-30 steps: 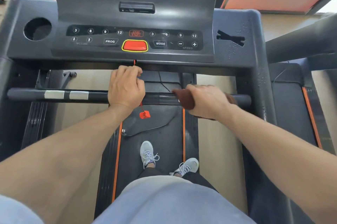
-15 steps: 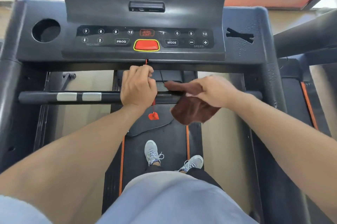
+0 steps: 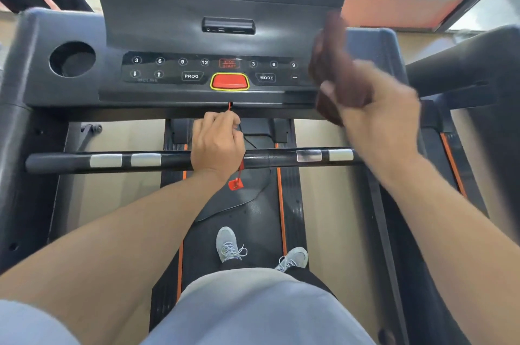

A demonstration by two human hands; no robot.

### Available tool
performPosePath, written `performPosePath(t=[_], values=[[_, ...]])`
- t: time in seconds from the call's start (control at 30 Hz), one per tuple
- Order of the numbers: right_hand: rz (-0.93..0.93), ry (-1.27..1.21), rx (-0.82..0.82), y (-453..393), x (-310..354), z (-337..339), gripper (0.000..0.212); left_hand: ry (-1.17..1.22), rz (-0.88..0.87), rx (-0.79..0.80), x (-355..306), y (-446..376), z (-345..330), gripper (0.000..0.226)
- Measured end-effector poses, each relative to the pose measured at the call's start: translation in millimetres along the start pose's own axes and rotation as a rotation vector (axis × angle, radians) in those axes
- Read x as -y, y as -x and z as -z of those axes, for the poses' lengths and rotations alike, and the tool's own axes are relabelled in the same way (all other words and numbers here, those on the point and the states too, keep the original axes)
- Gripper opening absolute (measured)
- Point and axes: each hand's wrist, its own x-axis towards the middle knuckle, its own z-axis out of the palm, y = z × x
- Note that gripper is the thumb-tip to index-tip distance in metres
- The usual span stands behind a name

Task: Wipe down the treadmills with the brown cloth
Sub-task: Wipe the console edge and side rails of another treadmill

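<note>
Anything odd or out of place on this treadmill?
Only the red safety clip: it dangles loose on its cord below the handlebar, not attached to the person. Nothing looks spilled or damaged.

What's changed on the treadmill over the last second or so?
The right hand, holding the brown cloth, lifted off the handlebar up to the right side of the console. The left hand stayed gripping the bar; feet unmoved.

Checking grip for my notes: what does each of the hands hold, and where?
Right hand grips the brown cloth by its lower end; left hand grips the handlebar mid-bar.
</note>
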Motion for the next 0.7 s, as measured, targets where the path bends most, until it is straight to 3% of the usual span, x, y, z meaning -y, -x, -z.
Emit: performPosePath(t=[0.07, 0.13, 0.17, 0.3, 0.37, 0.43, 0.53, 0.7], values=[[0.080, 0.173, 0.240, 20, -12, -16, 0.040, 0.001, 0.010, 0.031, 0, -1, 1, 0.012], [0.090, 0.359, 0.694, 45, -27, -38, 0.071, 0.006, 0.019, 0.039, 0, 0, 1, 0.013], [0.117, 0.408, 0.833, 57, -34, -47, 0.084, 0.010, 0.039, 0.046, 0, 0, 2, 0.013], [0.315, 0.556, 0.720, 67, -61, -74, 0.102, 0.001, 0.069, 0.107, -2, 1, 5, 0.015], [0.277, 0.584, 0.814, 59, -64, -87, 0.118, 0.005, 0.059, 0.103, -5, 2, 9, 0.015], [0.263, 0.624, 0.854, 53, -64, -103, 0.107, 0.029, 0.048, 0.073, -8, 2, 11, 0.013], [0.311, 0.612, 0.810, 44, -59, -121, 0.072, 0.032, -0.011, -0.007, -9, 2, 9, 0.012], [0.369, 0.548, 0.837, 39, -61, -131, 0.062, 0.010, -0.052, -0.050, -8, 2, 5, 0.013]])
